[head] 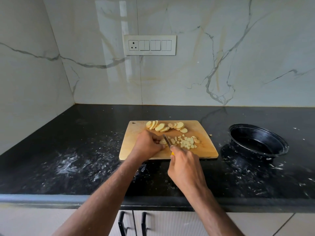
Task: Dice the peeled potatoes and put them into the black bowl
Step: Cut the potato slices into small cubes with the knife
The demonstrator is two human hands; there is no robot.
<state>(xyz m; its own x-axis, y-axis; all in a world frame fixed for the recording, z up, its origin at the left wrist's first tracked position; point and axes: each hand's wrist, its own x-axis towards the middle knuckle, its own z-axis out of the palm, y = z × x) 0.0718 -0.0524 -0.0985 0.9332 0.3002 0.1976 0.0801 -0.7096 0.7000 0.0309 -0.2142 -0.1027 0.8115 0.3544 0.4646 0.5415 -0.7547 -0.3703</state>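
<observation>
Right of cutting board (pixel 129 149) — black bowl (pixel 279 147), potato dice (pixel 186 143) on board

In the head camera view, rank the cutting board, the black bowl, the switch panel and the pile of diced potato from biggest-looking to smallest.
1. Cutting board, clearly the largest.
2. Black bowl and switch panel look about alike; the panel is farther away, so I won't rank them.
3. Pile of diced potato, the smallest.
</observation>
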